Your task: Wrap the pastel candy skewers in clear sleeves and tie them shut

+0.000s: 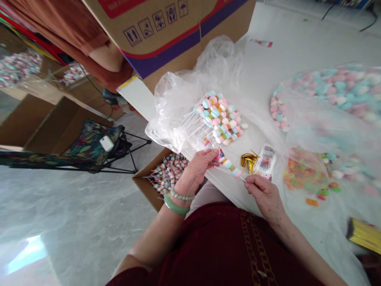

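Observation:
My left hand [198,169] pinches the upper end of a candy skewer [228,165], a thin stick threaded with pastel and striped sweets. My right hand [264,194] grips the stick's lower tip. Just beyond them, a heap of finished candy skewers [217,119] lies on crumpled clear plastic [178,107]. A small bunch of gold twist ties [248,162] and a printed paper label strip [266,161] lie close to my right hand. On the right, a clear bag of pastel candies [336,91] lies beside loose orange and green gummies [303,178].
The white table edge [137,97] runs past a cardboard box of candy skewers [166,174] below my left hand. A bundle of gold ties [364,235] lies at lower right. A large carton [160,35] stands behind, and a folding chair [92,143] stands on the floor at left.

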A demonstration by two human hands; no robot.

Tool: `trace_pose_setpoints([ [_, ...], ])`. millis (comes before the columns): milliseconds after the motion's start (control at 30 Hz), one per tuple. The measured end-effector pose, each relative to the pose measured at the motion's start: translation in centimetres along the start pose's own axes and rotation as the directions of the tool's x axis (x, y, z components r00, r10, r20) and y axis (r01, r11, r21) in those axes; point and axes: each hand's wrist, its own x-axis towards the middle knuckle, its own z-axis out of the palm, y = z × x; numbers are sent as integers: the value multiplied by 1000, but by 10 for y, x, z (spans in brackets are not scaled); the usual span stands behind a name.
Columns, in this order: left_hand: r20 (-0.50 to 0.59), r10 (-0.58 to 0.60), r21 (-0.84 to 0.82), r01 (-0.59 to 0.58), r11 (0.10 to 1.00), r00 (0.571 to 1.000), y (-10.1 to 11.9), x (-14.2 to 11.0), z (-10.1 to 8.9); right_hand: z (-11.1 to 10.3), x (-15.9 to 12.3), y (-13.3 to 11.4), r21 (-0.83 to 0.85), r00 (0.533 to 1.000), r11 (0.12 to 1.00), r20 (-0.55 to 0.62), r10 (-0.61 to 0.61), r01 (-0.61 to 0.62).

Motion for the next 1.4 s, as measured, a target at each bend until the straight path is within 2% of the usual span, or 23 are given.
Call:
trace_pose_setpoints([
  [67,5,-3,4,3,1000,1000,-2,0,1,4,1,0,86,998,995,22,57,-59],
  [133,-3,14,10,-14,1000,1000,-5,0,1,8,2,-1,242,983,954,82,163,-178],
  [267,-23,26,-22,-26,999,999,-8,1,2,12,3,-6,533,913,742,242,328,-408],
  [400,-9,32,20,-32,999,999,-10,1,4,10,6,-13,617,844,577,396,361,-536],
  [467,-9,46,59,-46,997,999,-11,0,7,10,9,-15,615,821,545,447,356,-570],
  [533,-3,39,71,-39,997,999,-12,-1,10,12,11,-16,605,825,562,444,349,-563],
  [700,24,-8,58,7,998,1000,-10,-2,11,21,13,-17,562,906,710,276,321,-424],
  [867,-46,57,-91,-61,994,997,-5,-1,6,27,10,-16,481,931,797,223,290,-364],
  [1000,106,23,-209,0,978,994,0,-3,3,27,14,-10,380,959,881,135,249,-282],
  [1067,144,12,-257,26,966,989,2,-3,3,24,16,-7,280,977,937,83,195,-211],
  [1167,81,-21,-267,42,963,997,0,0,5,21,14,-7,-41,1000,999,-7,8,-8],
  [1200,51,-25,-264,37,964,998,-1,1,7,20,13,-8,-190,995,978,-28,-92,85],
  [1267,1,-14,-278,13,960,1000,-4,2,12,20,7,-9,-460,956,849,-3,-293,259],
  [1333,-23,2,-297,-9,955,1000,-8,2,17,22,2,-9,-614,898,686,87,-432,390],
  [1400,-28,10,-299,-18,954,1000,-11,2,21,23,-1,-8,-685,837,547,172,-520,481],
])
